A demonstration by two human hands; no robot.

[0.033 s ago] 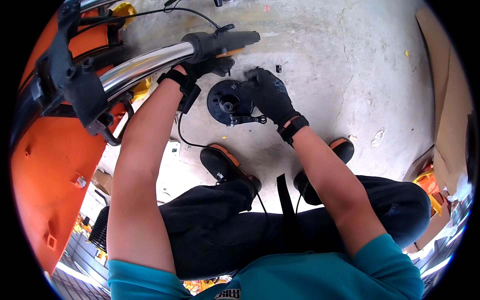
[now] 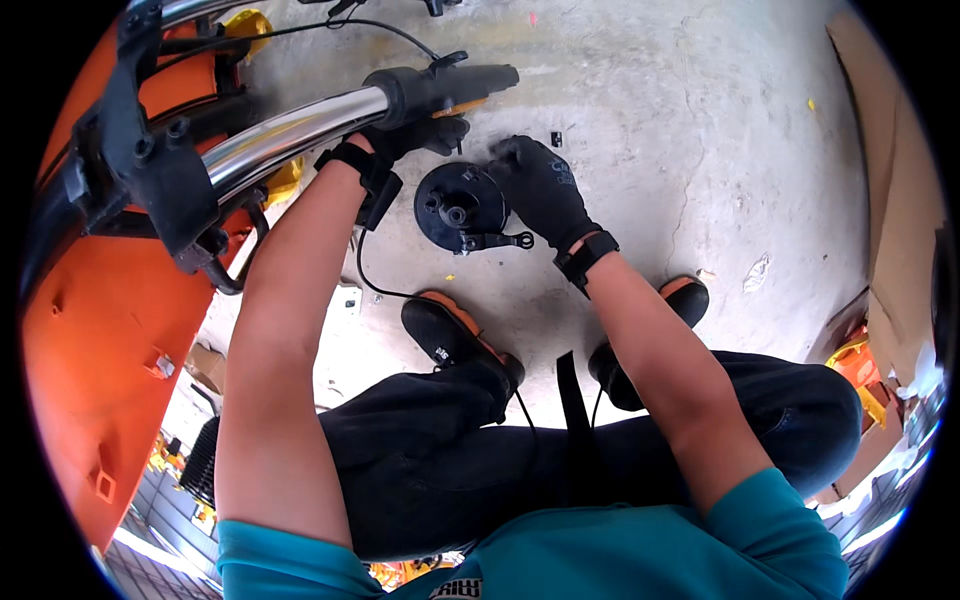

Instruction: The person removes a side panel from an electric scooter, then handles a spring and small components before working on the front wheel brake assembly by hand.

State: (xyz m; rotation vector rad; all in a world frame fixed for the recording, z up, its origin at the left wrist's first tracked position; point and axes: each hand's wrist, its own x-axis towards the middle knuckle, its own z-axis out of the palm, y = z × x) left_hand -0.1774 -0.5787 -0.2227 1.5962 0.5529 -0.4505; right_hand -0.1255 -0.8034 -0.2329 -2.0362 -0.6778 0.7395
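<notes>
A front fork leg, black at its lower end with a chrome tube, runs in from the upper left. Just beneath that lower end is my left hand, in a black glove with its fingers curled. A thin dark piece pokes down by its fingertips; its kind is unclear. On the concrete floor lies a round black drum brake plate with a central hub and a small lever arm. My right hand, also black-gloved, hovers at the plate's upper right edge. Its fingers are drawn together, hiding anything between them.
An orange body panel fills the left side, beside a black fork bracket. A black cable hangs from my left wrist band. A small black piece lies beyond my right hand. Cardboard stands at right.
</notes>
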